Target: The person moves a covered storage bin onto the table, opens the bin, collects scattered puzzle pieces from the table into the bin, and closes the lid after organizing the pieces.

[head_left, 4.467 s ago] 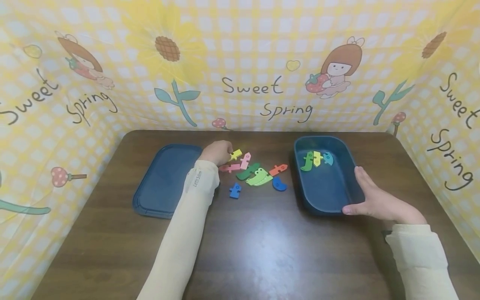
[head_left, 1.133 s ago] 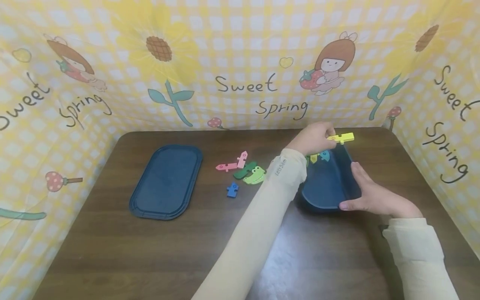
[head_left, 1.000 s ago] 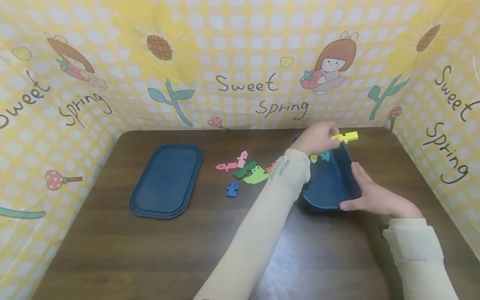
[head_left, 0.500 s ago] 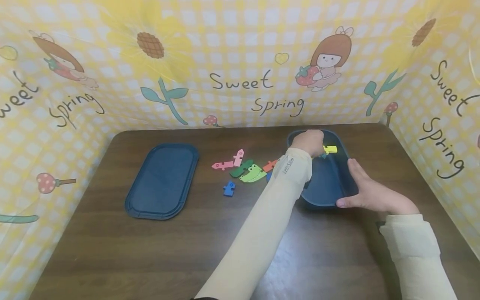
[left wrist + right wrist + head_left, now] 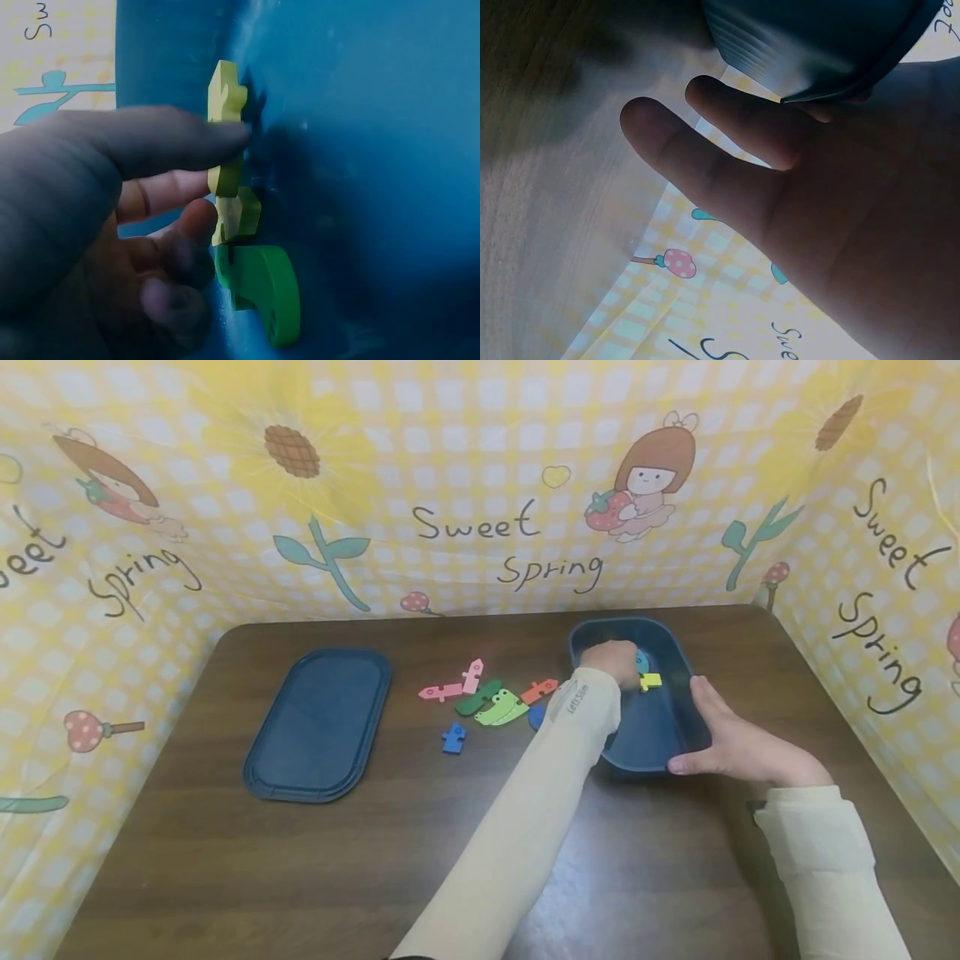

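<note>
Both thumb and forefinger of the right hand (image 5: 742,745), spread wide, touch the box (image 5: 637,769) at four o'clock. Beyond, the left hand (image 5: 611,662) pinches a yellow piece (image 5: 651,682), above the rim a second ago, now inside: that transfer seems nearly done. The piece looks chunky, side-knobbed; a blue piece (image 5: 642,662) lies toward twelve.

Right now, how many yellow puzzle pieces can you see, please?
2: one yellow piece, pinched by the left hand; another, beside the green piece in the box; others may be hidden.
</note>
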Available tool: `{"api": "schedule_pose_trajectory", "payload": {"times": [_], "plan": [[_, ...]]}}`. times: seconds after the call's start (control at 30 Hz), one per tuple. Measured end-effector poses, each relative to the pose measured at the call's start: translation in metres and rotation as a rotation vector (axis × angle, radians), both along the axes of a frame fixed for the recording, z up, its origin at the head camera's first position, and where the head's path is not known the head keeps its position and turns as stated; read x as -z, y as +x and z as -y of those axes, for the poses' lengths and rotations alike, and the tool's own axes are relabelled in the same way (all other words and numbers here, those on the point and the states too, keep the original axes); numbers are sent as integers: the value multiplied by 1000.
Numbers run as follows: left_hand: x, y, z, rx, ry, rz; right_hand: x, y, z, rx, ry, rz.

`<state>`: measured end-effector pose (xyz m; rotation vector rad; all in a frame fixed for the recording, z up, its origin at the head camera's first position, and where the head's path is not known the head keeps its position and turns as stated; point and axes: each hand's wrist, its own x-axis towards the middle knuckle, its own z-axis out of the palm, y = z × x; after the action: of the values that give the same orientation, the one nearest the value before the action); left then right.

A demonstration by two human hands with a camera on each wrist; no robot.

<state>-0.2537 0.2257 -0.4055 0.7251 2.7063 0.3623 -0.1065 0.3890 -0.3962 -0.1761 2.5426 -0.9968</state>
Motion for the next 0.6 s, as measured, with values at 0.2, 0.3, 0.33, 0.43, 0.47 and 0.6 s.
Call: {"api": "schedule_pose_trajectory", "payload": {"times": [0.2, 0.3, 0.33, 0.43, 0.47, 0.6], "plan": [[-5, 5, 8, 4, 17, 18, 1, -1, 3, 3, 2, 4], [-9, 6, 11, 8, 54, 30, 1, -1, 4, 0, 3, 3], [-11, 6, 12, 9, 76, 32, 1, -2, 4, -3, 2, 2], [-18, 3, 12, 7, 154, 47, 1, -2, 4, -13, -6, 1], [-21, 2, 12, 1, 182, 48, 1, -2, 5, -10, -3, 3], [-31, -2, 9, -21, 255, 37, 1, 1, 3, -1, 9, 10]]}}
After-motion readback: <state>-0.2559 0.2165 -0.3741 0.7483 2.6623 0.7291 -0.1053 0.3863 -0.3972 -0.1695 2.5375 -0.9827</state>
